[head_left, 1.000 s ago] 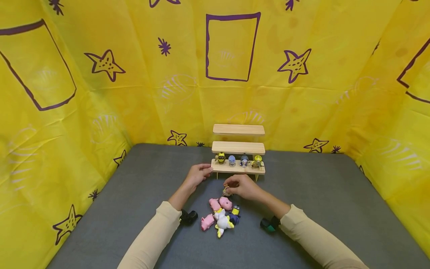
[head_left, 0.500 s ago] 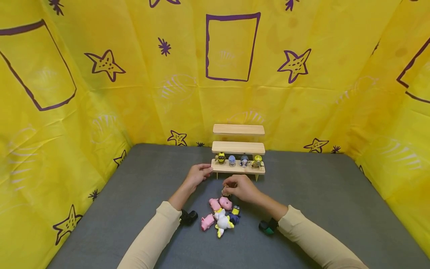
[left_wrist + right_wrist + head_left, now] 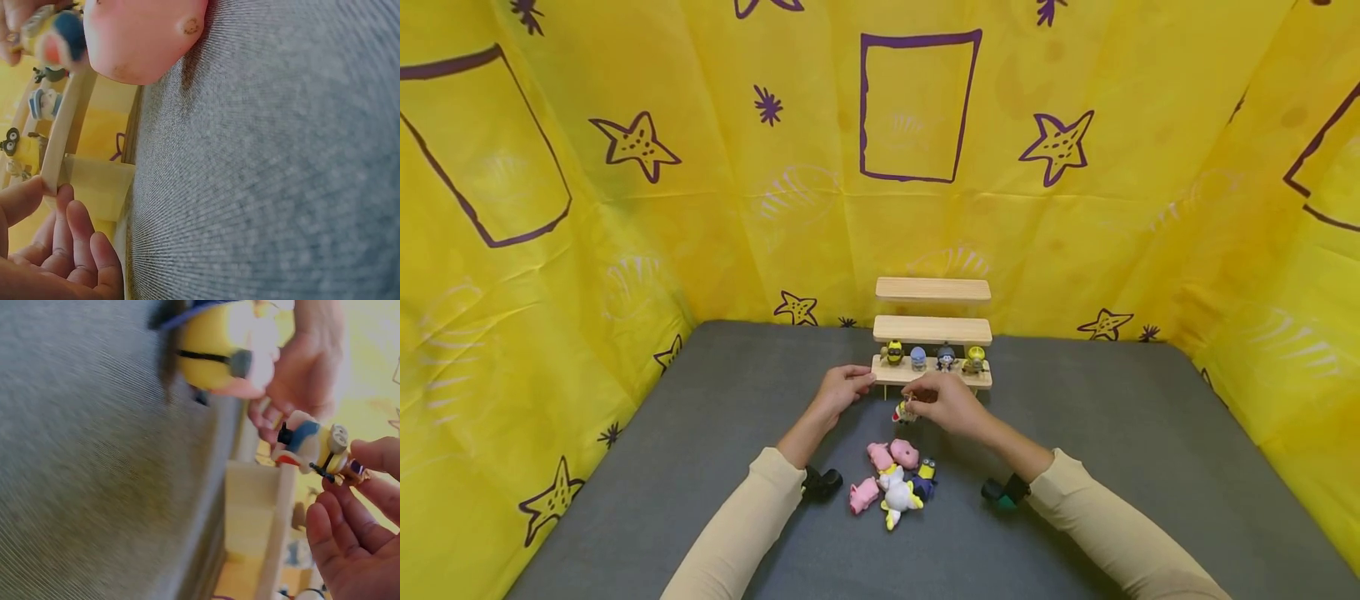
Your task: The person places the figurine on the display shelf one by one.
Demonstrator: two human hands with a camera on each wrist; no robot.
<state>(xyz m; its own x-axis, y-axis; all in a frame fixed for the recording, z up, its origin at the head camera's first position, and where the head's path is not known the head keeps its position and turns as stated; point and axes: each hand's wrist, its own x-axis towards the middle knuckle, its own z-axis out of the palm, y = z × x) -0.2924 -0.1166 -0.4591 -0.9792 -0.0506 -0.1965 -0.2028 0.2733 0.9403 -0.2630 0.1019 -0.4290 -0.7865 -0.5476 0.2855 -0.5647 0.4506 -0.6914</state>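
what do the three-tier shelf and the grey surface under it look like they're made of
Three-tier shelf: pale unfinished wood, likely pine, with faint grain lines and a matte look. Grey surface: probably woven fabric or felt-like mat; the left wrist view shows fine ribbed weave, no shine.

My right hand [image 3: 951, 403] pinches a small figure [image 3: 904, 412] just above the grey table [image 3: 700, 417], in front of the wooden stepped shelf [image 3: 933, 333]. My left hand [image 3: 842, 388] touches the shelf's lowest step at its left end. Four figures [image 3: 932, 357] stand there; a toy pile [image 3: 895, 479] lies nearer me.
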